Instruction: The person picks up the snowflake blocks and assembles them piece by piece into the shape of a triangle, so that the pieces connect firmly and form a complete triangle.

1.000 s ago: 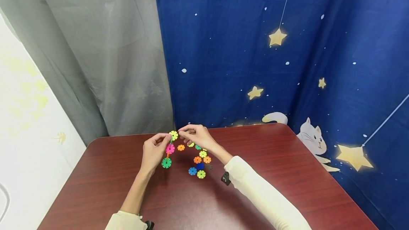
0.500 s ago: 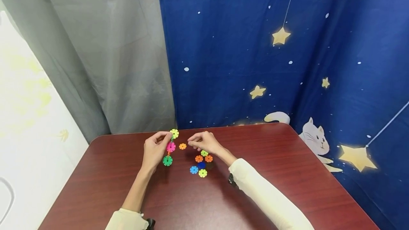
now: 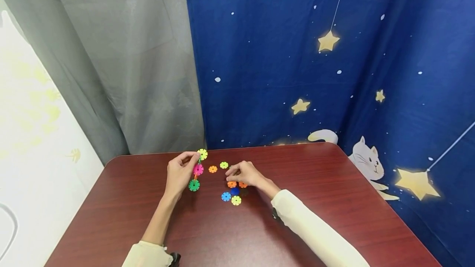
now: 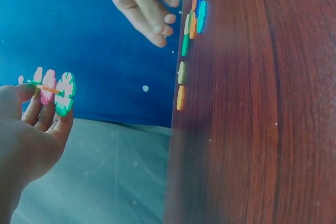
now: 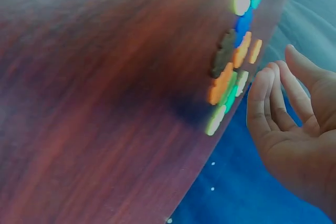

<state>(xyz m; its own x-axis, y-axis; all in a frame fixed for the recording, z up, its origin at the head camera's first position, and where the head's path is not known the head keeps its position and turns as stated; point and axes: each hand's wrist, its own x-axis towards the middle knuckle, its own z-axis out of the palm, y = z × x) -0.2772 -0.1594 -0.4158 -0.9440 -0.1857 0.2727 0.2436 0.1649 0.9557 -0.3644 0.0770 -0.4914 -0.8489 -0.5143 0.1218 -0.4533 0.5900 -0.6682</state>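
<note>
At far left, a white panel (image 3: pixel 26 135) with pale yellow leaf shapes borders a grey curtain (image 3: pixel 148 73). The left hand (image 3: pixel 179 175), extending from a cream sleeve (image 3: pixel 145 254), is clamped, thumb against fingers, on a chain (image 3: pixel 198 170) of slotted discs near its upper end. The chain hangs roughly upright, tilted slightly, and stands clear of the tabletop (image 3: pixel 193 230) in the left wrist view; its face-on members are yellow at the top, pink in the middle and green at the bottom, with a green and an orange piece set edge-on between them. Just right of the chain, a loose orange disc (image 3: pixel 213 169) lies flat on the tabletop, followed by a loose yellow disc (image 3: pixel 224 165). Farther right and nearer the person lies a cluster: a light blue disc (image 3: pixel 226 196), a dark blue disc (image 3: pixel 235 191) and another yellow disc (image 3: pixel 236 200) close together, with two orange discs (image 3: pixel 243 185) behind them; a dark disc (image 5: pixel 224 53) shows in the right wrist view. The right hand (image 3: pixel 246 173) hovers above the rear of this cluster, fingers gently bent, the thumb apart from them. At right, a blue curtain (image 3: pixel 267 61) bears yellow stars and a white cat (image 3: pixel 365 160).
</note>
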